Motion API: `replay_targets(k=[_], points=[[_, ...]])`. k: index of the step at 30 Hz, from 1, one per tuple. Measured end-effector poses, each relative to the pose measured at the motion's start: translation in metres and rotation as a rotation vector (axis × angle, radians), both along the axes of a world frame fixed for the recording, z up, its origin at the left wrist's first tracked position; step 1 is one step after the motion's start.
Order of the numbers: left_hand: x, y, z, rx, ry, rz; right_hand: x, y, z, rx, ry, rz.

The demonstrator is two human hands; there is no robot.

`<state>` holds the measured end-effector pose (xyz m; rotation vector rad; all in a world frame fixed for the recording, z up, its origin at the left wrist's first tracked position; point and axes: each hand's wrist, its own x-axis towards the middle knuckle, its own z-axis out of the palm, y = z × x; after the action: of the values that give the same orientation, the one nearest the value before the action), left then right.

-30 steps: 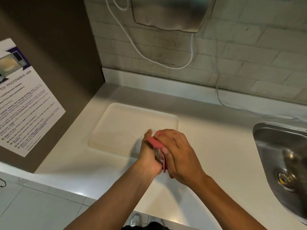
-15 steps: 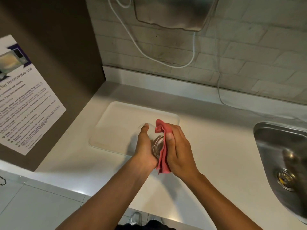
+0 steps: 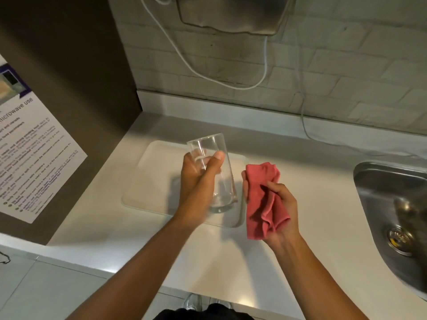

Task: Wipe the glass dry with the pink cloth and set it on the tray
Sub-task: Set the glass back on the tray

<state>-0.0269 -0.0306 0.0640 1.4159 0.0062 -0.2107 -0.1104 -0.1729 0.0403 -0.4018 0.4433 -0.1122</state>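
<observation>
Your left hand (image 3: 196, 181) covers the near side of the glass (image 3: 213, 172), and its fingers (image 3: 193, 158) show only blurred through the clear wall. Whether the glass base touches the tray (image 3: 157, 181) cannot be told. The poster (image 3: 30, 146) at the left edge is cut off, its small print unreadable. The sink (image 3: 392, 204) runs off the right edge, and the metal unit (image 3: 231, 15) off the top.

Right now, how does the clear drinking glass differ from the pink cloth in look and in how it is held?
The clear drinking glass is rigid, see-through and upright over the white tray; the pink cloth is soft, opaque and crumpled. The left hand grips the glass, while the right hand holds the cloth beside it, apart. Both are off the counter.
</observation>
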Motion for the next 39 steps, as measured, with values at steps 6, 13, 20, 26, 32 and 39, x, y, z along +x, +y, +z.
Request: replay_targets(k=[6, 13, 20, 26, 32, 39], points=[[0.044, 0.008, -0.028, 0.226, -0.124, -0.115, -0.011, -0.022, -0.015, 0.017, 0.038, -0.047], [0.061, -0.001, -0.067, 0.365, -0.201, -0.169, -0.022, -0.029, -0.018, -0.031, 0.107, -0.023], [0.071, -0.007, -0.086, 0.380, -0.231, -0.174, -0.026, -0.035, -0.014, -0.135, 0.190, 0.057], [0.072, -0.007, -0.097, 0.395, -0.251, -0.242, -0.025, -0.029, -0.017, -0.364, 0.169, 0.094], [0.071, -0.002, -0.106, 0.431, -0.250, -0.300, -0.032, -0.027, -0.024, -0.624, 0.293, 0.040], [0.051, 0.019, -0.089, 0.519, -0.335, -0.219, -0.040, -0.006, -0.022, -0.678, 0.335, 0.076]])
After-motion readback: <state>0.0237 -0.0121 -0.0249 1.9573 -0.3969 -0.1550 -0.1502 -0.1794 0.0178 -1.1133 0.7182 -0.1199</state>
